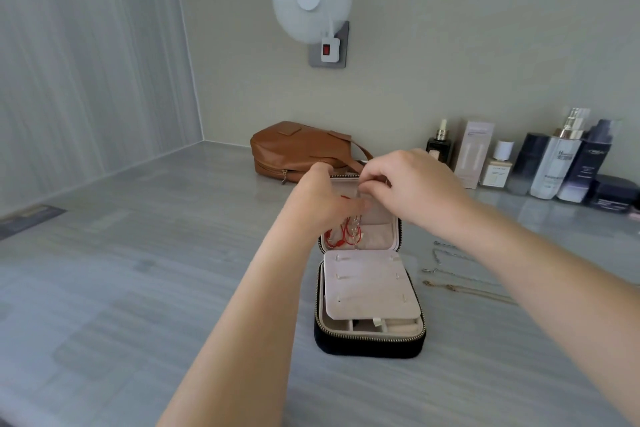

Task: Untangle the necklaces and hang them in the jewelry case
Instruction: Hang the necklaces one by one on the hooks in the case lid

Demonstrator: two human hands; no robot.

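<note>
Reaching over the black zippered jewelry case (367,345), my right hand (415,187) bunches its fingertips (367,188) at the pink-lined lid (381,230), pinching something too fine to tell; my left hand (323,199) hides its fingers. Red cord necklaces (343,236) loop inside the lid; thin chains (460,282) lie on the streaked grey counter (138,288).

The person's left hand (322,198) and right hand (412,184) are bare, with nothing worn on the backs or at the wrists. The left forearm (249,305) and right forearm (536,263) are bare too, uncovered all the way to where the bottom and right edges cut them off. Both forearms are slim and smooth and widen toward the camera (the wide lens stretches them). A small glint (385,180) shows on one finger of the right hand, too blurred to say whether it is a ring.
</note>
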